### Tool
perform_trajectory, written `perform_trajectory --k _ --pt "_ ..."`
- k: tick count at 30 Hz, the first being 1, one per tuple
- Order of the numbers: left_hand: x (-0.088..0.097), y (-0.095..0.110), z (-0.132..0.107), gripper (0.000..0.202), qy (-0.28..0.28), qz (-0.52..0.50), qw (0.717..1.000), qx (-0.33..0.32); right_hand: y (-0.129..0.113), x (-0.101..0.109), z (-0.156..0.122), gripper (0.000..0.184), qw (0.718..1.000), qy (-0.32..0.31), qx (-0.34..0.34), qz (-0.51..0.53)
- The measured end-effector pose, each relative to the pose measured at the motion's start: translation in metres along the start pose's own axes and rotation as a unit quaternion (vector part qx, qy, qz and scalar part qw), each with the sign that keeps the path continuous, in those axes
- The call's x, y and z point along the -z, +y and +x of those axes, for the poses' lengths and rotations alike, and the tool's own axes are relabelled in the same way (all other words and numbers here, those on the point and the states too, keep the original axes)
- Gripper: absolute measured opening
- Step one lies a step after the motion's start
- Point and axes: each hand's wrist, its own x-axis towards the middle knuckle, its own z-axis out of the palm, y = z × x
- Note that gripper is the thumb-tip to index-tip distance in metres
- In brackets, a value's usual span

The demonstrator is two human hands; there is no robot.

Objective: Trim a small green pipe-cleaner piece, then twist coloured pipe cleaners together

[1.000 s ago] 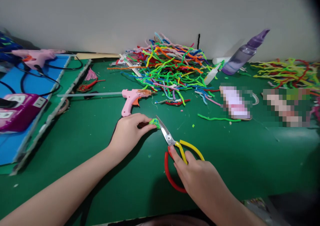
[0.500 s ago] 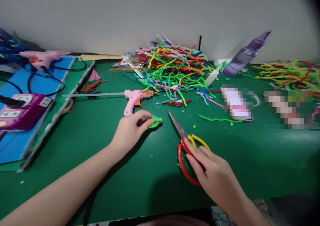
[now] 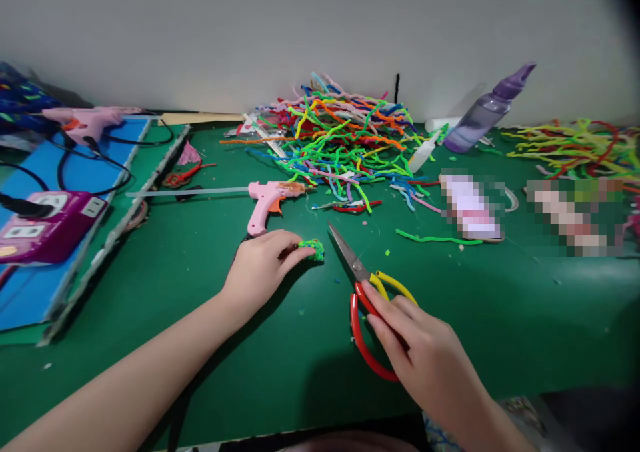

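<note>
Between thumb and fingers, my left hand (image 3: 263, 262) pinches a small green fuzzy piece (image 3: 314, 249) with specks of other colours; its hidden part lies behind my fingertips. My right hand (image 3: 425, 342) grips a pair of scissors (image 3: 359, 269) by the handles, one loop red and one yellow. The scissors' blades are together and point up and left, a little apart from the green piece. Just beyond my left hand lies a pink hot glue gun (image 3: 265, 202) with a long clear glue stick in its back.
A heap of colourful pipe cleaners (image 3: 345, 132) lies against the wall. A white-tipped glue bottle (image 3: 424, 153), a purple bottle (image 3: 477, 119) and a blurred phone (image 3: 470, 205) stand or lie to the right. At left are a purple power strip (image 3: 55, 225) and another glue gun (image 3: 85, 122).
The green piece has turned in my left fingers and shows a different side. My right hand has brought the scissors slightly left, closer to it.
</note>
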Motion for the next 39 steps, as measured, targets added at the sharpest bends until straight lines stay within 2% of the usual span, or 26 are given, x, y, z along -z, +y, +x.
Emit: perform_trajectory --k 4,10,16,26,32,36,39 --pt "0.001 0.004 -0.001 0.032 -0.017 0.044 0.999 -0.011 -0.007 -0.004 -0.001 0.043 0.998 -0.018 0.02 -0.057" --pt "0.001 0.007 -0.003 0.033 -0.021 0.111 0.994 -0.013 -0.019 -0.007 -0.001 0.044 0.993 -0.064 0.01 -0.095" --pt "0.002 0.005 -0.004 0.028 -0.057 0.057 0.996 -0.028 -0.02 -0.008 -0.001 0.043 0.986 -0.073 0.014 -0.147" --pt "0.002 0.005 -0.003 0.027 -0.057 0.014 0.998 0.011 -0.017 -0.014 -0.003 0.042 0.987 -0.046 0.033 -0.149" --pt "0.002 0.005 0.0 0.025 -0.058 -0.045 0.995 0.065 -0.018 -0.009 0.005 0.046 0.971 -0.099 0.062 -0.21" --pt "0.0 0.004 0.001 0.024 -0.056 -0.046 0.995 0.069 -0.019 -0.011 0.007 0.055 0.953 -0.119 0.087 -0.265" --pt "-0.001 0.004 0.0 0.026 -0.053 -0.044 0.996 0.061 -0.021 -0.014 0.005 0.055 0.948 -0.116 0.094 -0.281"
